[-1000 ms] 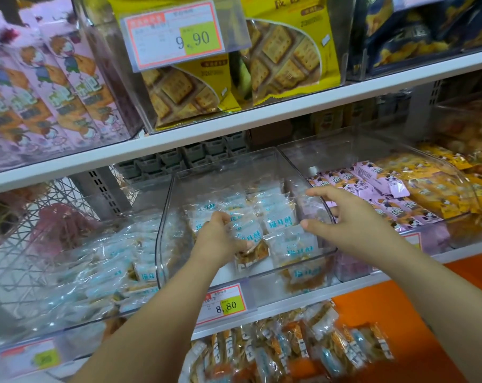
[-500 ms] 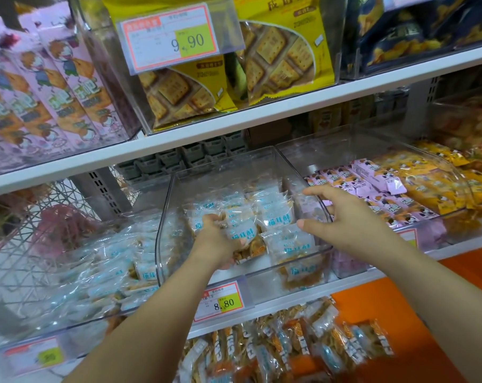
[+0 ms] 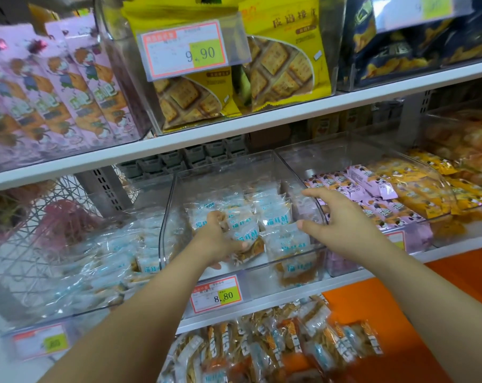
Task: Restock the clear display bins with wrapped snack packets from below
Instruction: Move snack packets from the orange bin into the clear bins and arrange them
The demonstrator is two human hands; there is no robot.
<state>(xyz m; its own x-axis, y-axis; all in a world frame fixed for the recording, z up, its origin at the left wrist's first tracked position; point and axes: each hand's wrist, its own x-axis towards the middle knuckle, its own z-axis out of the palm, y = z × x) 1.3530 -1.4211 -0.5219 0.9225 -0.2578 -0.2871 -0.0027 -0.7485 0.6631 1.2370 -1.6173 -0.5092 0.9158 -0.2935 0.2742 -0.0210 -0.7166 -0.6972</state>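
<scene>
A clear display bin (image 3: 169,214) sits on the middle shelf and holds several clear-wrapped snack packets with blue print (image 3: 275,217). My left hand (image 3: 217,239) reaches inside the bin and grips one of these packets (image 3: 246,236) near the front. My right hand (image 3: 342,225) rests over the bin's right wall with its fingers spread, thumb toward the packets; it holds nothing. More wrapped packets (image 3: 275,352) lie heaped below the shelf.
A second clear bin (image 3: 344,150) to the right holds pink and yellow packets (image 3: 372,186). A bin (image 3: 76,258) to the left holds the same blue-print packets. Price tags (image 3: 216,294) hang on the shelf edge. Yellow biscuit bags (image 3: 284,56) fill the upper shelf.
My left hand has stayed among the packets near the bin's front. My right hand has stayed at the bin's right wall. The view has shifted slightly.
</scene>
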